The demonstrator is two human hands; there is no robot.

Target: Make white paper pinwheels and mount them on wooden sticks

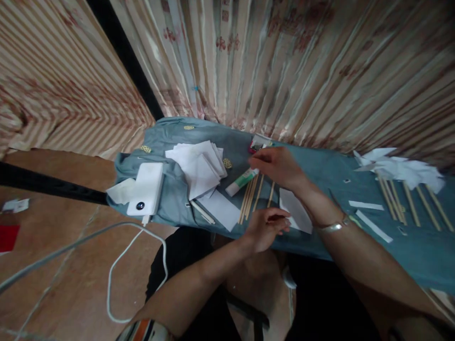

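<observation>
My right hand (277,166) reaches across the blue cloth-covered table (320,175), fingers curled over the top end of a white and green glue tube (241,182). Whether it grips the tube is unclear. My left hand (265,227) rests at the table's near edge, fingers pinched on the lower end of a thin wooden stick (271,194). Several more wooden sticks (249,196) lie side by side between the hands. A white paper piece (296,210) lies under my right wrist.
A stack of white paper squares (199,166) and a white power bank (147,188) with cable sit at the left. White paper pinwheels on sticks (401,182) and paper strips (366,205) lie at the right. Striped curtains hang behind.
</observation>
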